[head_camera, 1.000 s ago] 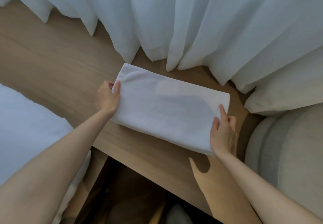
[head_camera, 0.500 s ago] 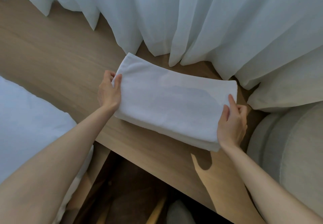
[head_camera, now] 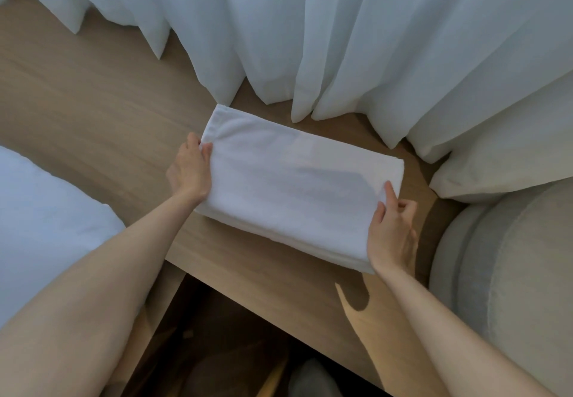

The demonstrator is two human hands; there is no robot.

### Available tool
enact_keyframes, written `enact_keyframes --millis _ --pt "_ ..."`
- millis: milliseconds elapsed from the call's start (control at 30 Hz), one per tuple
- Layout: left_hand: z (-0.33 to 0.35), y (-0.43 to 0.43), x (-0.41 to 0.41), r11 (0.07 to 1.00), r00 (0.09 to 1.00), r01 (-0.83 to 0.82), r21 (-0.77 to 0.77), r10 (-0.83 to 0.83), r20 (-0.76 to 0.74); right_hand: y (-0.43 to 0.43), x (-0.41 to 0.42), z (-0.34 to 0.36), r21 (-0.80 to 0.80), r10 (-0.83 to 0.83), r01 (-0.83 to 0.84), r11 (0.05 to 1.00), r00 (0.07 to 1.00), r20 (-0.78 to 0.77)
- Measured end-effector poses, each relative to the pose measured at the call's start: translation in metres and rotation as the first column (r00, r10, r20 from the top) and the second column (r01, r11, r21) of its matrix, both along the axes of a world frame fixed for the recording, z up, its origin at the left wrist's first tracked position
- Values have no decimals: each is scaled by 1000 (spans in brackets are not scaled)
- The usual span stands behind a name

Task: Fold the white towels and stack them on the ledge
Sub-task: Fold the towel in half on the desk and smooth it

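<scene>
Two hands clamp the folded white towel (head_camera: 297, 185) in the head view. The left hand (head_camera: 189, 175) grips its short edge at 9 o'clock, thumb on top and fingers tucked beneath. The right hand (head_camera: 391, 230) pinches the corner at 4 o'clock, one finger laid on the cloth and the rest curled at the edge.

The towel lies across the wooden ledge (head_camera: 93, 102), its far long edge close to the curtain (head_camera: 341, 40) hems at 12 o'clock. Its near edge shows several layers; whether a second towel sits under it I cannot tell.

Half a second ago the towel bows upward between the hands as if lifted; now it looks flatter and lower, seemingly set down. A second ago it lies flat in much the same spot, with both grips alike. I judge this towel folded and placed, with only squaring and release left. White bedding (head_camera: 46, 210) shows at 8 o'clock.
</scene>
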State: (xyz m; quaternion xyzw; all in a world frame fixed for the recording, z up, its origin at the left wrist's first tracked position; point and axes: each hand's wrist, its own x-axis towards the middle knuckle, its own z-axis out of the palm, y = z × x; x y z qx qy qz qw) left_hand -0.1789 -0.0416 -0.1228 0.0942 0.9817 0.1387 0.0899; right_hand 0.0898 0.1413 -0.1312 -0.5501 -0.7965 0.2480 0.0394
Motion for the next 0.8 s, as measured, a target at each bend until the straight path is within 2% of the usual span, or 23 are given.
enact_keyframes --millis 100,167,233,300,400,467,633,800 --pt "10 9 7 996 997 50 -76 -55 -56 -6 -5 14 131 39 -57 990 991 131" --pt "19 22 22 989 988 139 -56 -142 -65 -13 -15 23 197 109 -134 971 985 134" --pt "23 42 47 948 945 317 -27 -319 -75 -22 -33 30 171 251 -270 948 960 124" --pt "19 63 75 867 864 498 -4 -497 -88 -33 -56 28 94 376 -386 918 920 110" --pt "-4 79 100 736 742 669 -104 -671 22 -40 -82 9 -3 463 -469 883 872 160" --pt "-21 74 92 714 726 684 -148 -687 35 -40 -87 -7 -13 459 -469 883 859 226" --pt "-39 41 34 817 815 556 -151 -572 -90 -18 -67 -30 102 437 -477 873 858 268" --pt "-41 19 8 840 830 532 -108 -542 -130 -3 -45 -34 140 344 -383 913 908 239"
